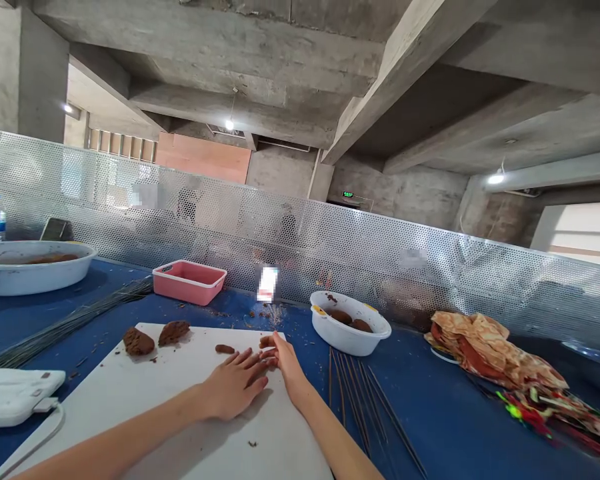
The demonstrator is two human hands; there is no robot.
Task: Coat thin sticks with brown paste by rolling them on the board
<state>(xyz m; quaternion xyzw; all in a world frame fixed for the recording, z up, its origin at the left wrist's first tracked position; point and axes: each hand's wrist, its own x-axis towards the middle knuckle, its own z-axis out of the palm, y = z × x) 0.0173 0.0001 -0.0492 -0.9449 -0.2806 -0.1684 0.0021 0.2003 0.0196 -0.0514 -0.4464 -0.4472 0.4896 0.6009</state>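
Both my hands rest on a white board on the blue table. My left hand lies flat, palm down, fingers stretched forward. My right hand stands on its edge beside it, fingers together and curled slightly, and the fingertips of both hands meet around a small brown piece that is mostly hidden. A small brown lump lies just left of my fingertips. Two larger brown clay lumps sit at the board's far left corner.
A white bowl holding brown lumps stands right of the board, thin sticks beside it. A pink tray, a large white basin, a stick bundle, a white device, patterned cloth and a perforated metal screen surround.
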